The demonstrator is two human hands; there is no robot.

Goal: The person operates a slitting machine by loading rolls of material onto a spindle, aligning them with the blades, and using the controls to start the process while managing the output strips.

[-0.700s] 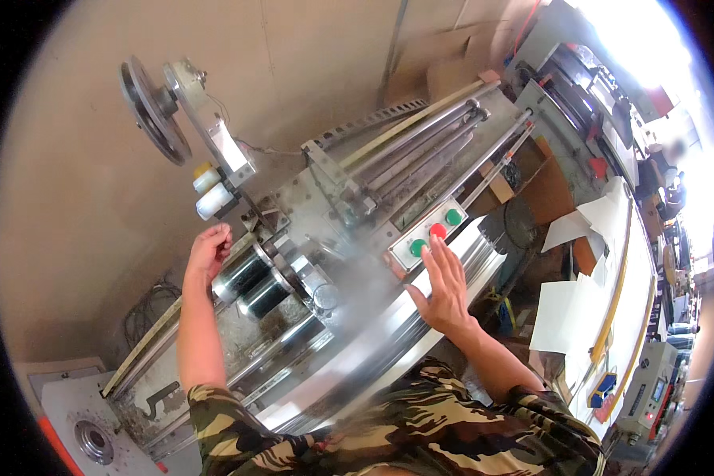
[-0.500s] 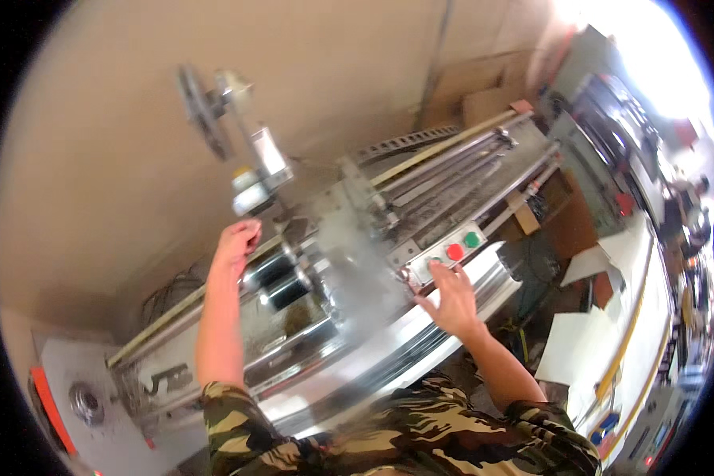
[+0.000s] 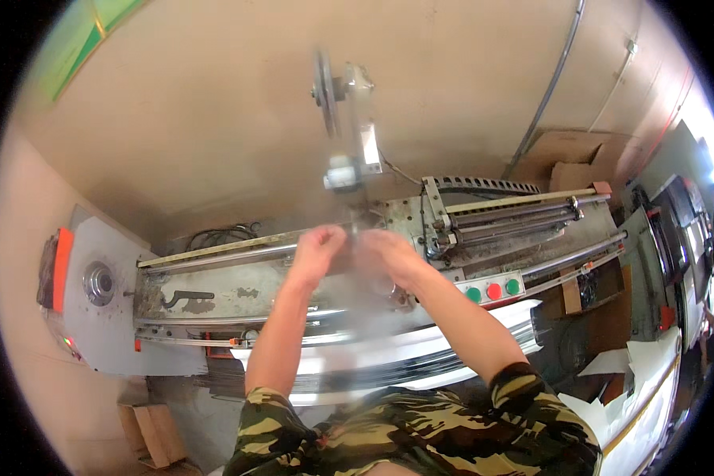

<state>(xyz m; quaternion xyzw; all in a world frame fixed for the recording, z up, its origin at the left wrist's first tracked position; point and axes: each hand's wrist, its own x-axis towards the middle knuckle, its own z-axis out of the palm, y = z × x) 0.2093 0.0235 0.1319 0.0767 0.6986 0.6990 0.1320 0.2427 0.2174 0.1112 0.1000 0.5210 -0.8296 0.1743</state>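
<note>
My left hand (image 3: 321, 249) is over the middle of a long machine bed (image 3: 214, 292), its fingers curled together. Close beside it, my right hand (image 3: 387, 252) reaches in from the right, with bent fingers pointing at the left hand. A grey hazy smear covers the gap between them, so whatever they pinch cannot be made out. Just above the hands is an upright metal arm (image 3: 370, 147) with a white cylindrical part (image 3: 339, 173) and a wheel (image 3: 324, 94) on top. Below my right forearm is a button panel (image 3: 484, 289) with green and red buttons.
A black hooked wrench (image 3: 189, 297) lies on the bed's left part. Rails and a cable chain (image 3: 488, 186) run along the right part. At the far left stands a grey end plate (image 3: 127, 317) with a round fitting. White sheet material (image 3: 523, 321) curves along the front.
My right hand has left the button panel and come up beside my left hand. The view has turned, bringing the machine nearly level. The round fitting cylinders seen earlier near my left hand are no longer visible.
</note>
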